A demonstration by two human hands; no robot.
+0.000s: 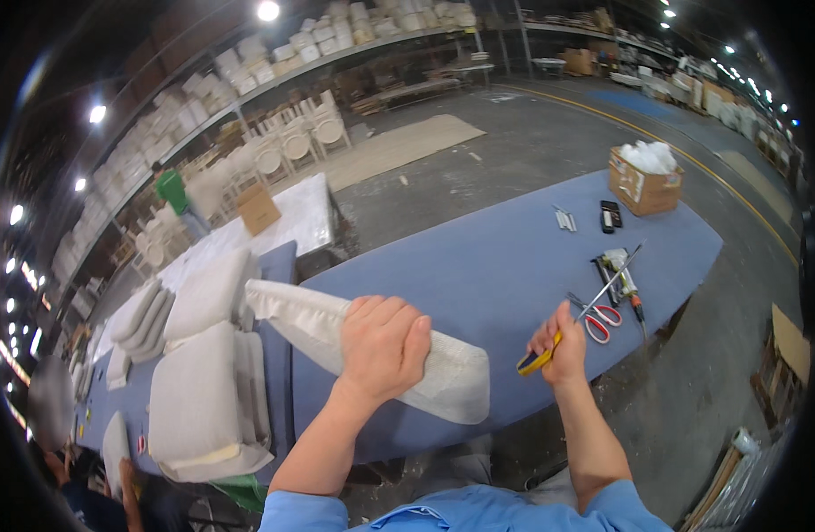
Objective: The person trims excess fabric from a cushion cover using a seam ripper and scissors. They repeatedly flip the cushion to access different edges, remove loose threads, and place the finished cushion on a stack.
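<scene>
My left hand [383, 344] is closed around the middle of a light grey upholstered cushion [459, 379], held tilted on its edge above the blue table [443, 257]. In my right hand [565, 348] is a screwdriver [533, 362] with a yellow and dark handle. Its long metal shaft points up and away to the right, above scissors [603, 326] with red and white handles. Just beyond them lies a pneumatic staple gun [622, 273] with a hose. The screwdriver and the cushion are apart.
Stacked grey cushions [195, 390] stand on the left. At the table's far right are a cardboard box [642, 188] of white stuffing, a black case [611, 216] and small white strips [564, 219]. A co-worker's arm [128, 505] shows lower left; a person in green [171, 188] stands farther off.
</scene>
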